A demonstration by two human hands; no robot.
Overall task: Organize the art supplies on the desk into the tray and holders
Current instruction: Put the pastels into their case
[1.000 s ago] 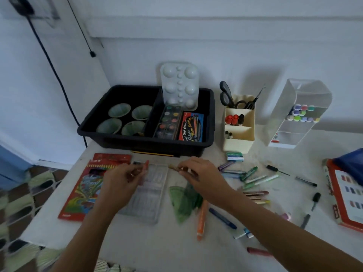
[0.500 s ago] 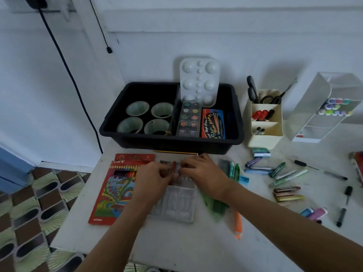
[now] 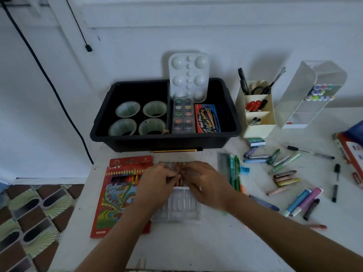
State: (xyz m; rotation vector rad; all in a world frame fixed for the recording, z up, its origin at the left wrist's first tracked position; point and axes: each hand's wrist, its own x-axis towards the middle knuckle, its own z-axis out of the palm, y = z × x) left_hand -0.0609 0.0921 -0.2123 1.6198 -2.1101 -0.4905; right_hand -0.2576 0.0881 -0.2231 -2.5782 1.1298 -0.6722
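Note:
A clear plastic crayon tray [image 3: 176, 207] lies on the desk in front of me, with reddish-brown crayons [image 3: 176, 166] lined up at its far end. My left hand [image 3: 157, 183] and my right hand [image 3: 205, 183] meet over that end, fingers curled, each pinching a crayon among the row. The hands hide most of the tray's upper half. Behind stands the black tray [image 3: 165, 140] with four green cups, a watercolour set, a red-blue box and a white palette. To its right stand a cream holder [image 3: 257, 130] and a clear marker holder [image 3: 300, 107].
A red colour-pencil box [image 3: 117, 195] lies left of the clear tray. Green pens [image 3: 234, 171], loose crayons [image 3: 275, 160], markers [image 3: 303, 201] and black pens [image 3: 335, 183] are scattered to the right. A pencil [image 3: 174, 151] lies against the black tray. The desk's left edge drops to a tiled floor.
My hands have come together over the far end of the clear tray, each bringing its crayon to the row. The green thing beside the tray is now under my right arm.

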